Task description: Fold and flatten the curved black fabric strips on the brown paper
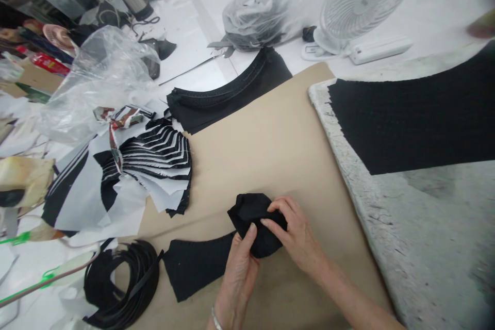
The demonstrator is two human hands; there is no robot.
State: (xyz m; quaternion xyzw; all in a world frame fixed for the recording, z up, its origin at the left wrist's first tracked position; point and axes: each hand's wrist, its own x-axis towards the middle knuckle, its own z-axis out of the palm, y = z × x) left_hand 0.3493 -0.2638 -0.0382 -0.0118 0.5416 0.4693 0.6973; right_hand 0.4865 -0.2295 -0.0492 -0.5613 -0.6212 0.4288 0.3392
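My left hand (240, 268) and my right hand (296, 234) both grip a small folded black fabric piece (253, 214) low on the brown paper sheet (270, 144). My left thumb presses its lower edge; my right fingers pinch its right side. A flat stack of black cut pieces (195, 268) lies just left of my left hand.
Coiled black strips (121, 283) lie at the lower left. A fanned stack of black and white cut pieces (154, 165) sits left of centre. Curved black stacks (228, 93), (413, 118) lie further back and right. A white fan (363, 0) and plastic bags (100, 77) stand behind.
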